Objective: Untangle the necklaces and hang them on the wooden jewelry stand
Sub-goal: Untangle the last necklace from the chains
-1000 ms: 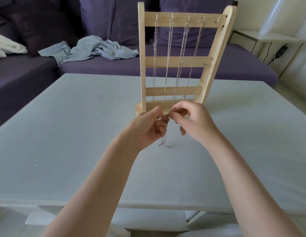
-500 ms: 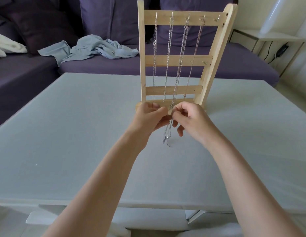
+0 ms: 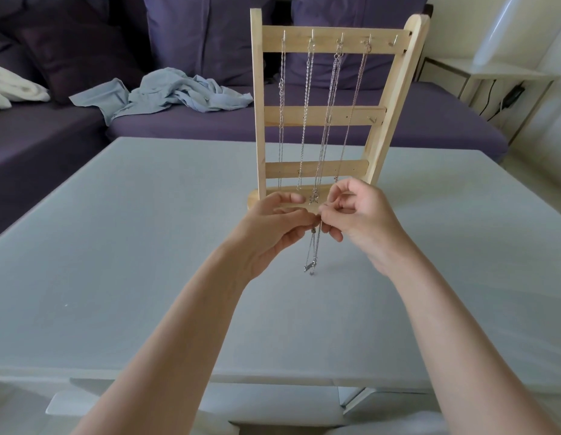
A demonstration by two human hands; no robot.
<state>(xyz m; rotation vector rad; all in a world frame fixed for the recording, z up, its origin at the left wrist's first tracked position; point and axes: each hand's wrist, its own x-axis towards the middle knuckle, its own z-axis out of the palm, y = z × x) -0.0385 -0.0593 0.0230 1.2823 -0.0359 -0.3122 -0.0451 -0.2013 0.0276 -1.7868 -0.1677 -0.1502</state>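
A wooden jewelry stand (image 3: 316,39) rises upright at the middle of the grey table (image 3: 116,277). Several silver necklaces (image 3: 307,98) hang from hooks on its top bar; the rightmost hook is bare. Just in front of the stand's base, my left hand (image 3: 272,233) and my right hand (image 3: 360,221) meet fingertip to fingertip, both pinching a thin silver necklace (image 3: 313,255). Its loop dangles below my fingers, with a small pendant near the tabletop.
A purple sofa (image 3: 429,120) runs behind the table, with a crumpled blue cloth (image 3: 178,95) and a white cloth (image 3: 12,92) on it. A white side table (image 3: 505,76) with a cable stands at the right.
Both hands have risen slightly toward the stand's base. The chain that was bunched under my left hand now hangs down in a longer loop between my fingertips.
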